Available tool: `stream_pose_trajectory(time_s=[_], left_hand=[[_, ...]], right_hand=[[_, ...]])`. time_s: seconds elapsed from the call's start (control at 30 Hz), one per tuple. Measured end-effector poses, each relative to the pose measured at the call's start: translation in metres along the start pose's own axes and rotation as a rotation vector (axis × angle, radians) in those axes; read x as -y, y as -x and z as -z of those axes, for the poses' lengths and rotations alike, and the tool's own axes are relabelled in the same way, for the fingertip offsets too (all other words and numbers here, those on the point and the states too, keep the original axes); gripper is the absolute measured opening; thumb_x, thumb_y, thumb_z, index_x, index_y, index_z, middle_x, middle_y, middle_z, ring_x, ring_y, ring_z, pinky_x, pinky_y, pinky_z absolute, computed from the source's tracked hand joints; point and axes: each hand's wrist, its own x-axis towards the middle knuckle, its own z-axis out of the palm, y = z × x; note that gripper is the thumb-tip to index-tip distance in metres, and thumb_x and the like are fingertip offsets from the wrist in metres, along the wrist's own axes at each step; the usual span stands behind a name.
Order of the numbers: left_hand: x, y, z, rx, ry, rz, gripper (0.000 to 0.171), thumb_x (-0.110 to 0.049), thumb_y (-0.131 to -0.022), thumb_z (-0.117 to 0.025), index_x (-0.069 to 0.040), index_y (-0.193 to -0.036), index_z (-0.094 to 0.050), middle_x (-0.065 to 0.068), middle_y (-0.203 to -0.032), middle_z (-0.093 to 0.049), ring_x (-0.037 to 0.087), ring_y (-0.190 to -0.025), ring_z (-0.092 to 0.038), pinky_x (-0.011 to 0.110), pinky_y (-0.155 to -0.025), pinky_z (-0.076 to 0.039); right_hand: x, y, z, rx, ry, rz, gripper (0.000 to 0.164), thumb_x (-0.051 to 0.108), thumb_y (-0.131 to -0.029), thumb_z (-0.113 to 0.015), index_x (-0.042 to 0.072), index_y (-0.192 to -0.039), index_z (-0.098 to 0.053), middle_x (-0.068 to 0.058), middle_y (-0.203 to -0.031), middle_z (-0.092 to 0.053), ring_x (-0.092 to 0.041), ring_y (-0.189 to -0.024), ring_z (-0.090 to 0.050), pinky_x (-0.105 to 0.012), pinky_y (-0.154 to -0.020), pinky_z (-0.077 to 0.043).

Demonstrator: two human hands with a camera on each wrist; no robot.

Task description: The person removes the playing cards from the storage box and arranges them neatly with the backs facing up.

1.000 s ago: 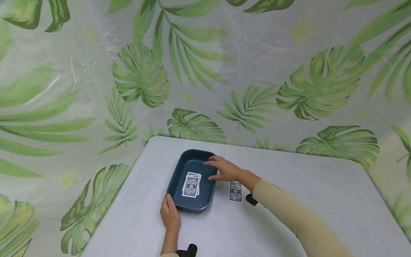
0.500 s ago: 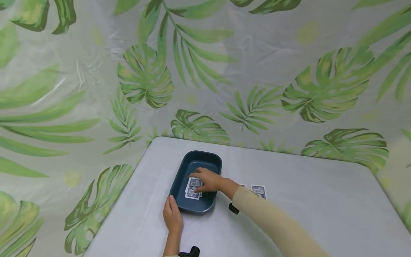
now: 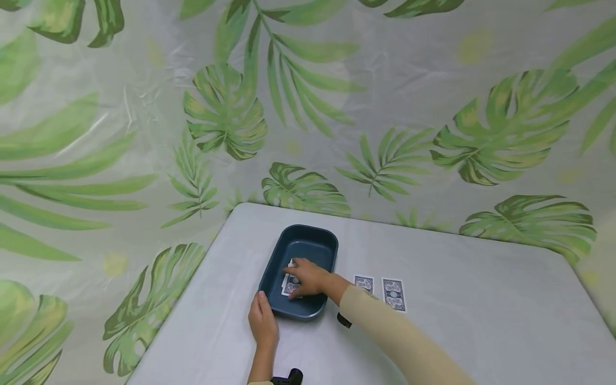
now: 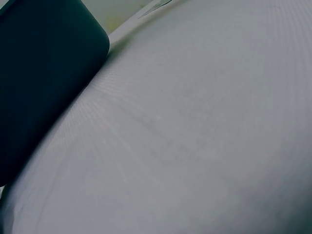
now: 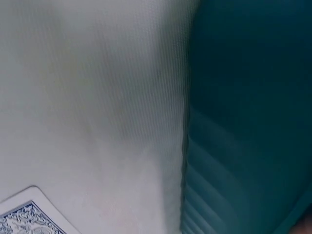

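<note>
Right hand, fingers apart, over piled cards in one tray; left hand, fingers together, touching it; two loose cards

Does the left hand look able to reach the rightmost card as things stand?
Probably not directly: the left hand rests against the tray, and the right sleeve lies between it and the rightmost card.
</note>
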Motion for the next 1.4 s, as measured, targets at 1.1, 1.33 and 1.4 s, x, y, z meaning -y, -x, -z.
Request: stream_pose_trajectory(time_s=[1.1,1.33,1.4], left_hand=[[0.003,-0.001,-0.001,-0.021,-0.023,-0.039,0.036,-0.019,-0.099,-0.038,0.009,-0.107,-0.059,0.022,-0.106,-0.062,0.036,-0.101,-0.057,0.049,-0.086,-0.041],[0.003,-0.001,0.0,-0.019,-0.027,-0.038,0.036,-0.019,-0.1,-0.037,0.01,-0.108,-0.058,0.022,-0.108,-0.061,0.036,-0.102,-0.056,0.049,-0.087,-0.04],[0.003,-0.001,0.0,-0.023,-0.03,-0.048,0.036,-0.018,-0.099,-0.037,0.01,-0.107,-0.058,0.022,-0.107,-0.062,0.036,-0.101,-0.057,0.049,-0.086,-0.041]], right_hand=[[0.0,-0.007,-0.011,0.002,0.05,-0.044,0.071,0.049,-0.077,-0.068,0.017,-0.136,-0.044,-0.018,-0.139,-0.035,-0.031,-0.129,-0.031,-0.043,-0.102,-0.028],[0.0,-0.007,-0.011,0.002,0.041,-0.045,0.067,0.046,-0.08,-0.066,0.016,-0.136,-0.044,-0.019,-0.139,-0.035,-0.031,-0.128,-0.032,-0.044,-0.102,-0.029],[0.0,-0.007,-0.011,0.001,0.046,-0.042,0.067,0.046,-0.081,-0.066,0.015,-0.136,-0.044,-0.019,-0.139,-0.035,-0.031,-0.128,-0.032,-0.044,-0.102,-0.028]])
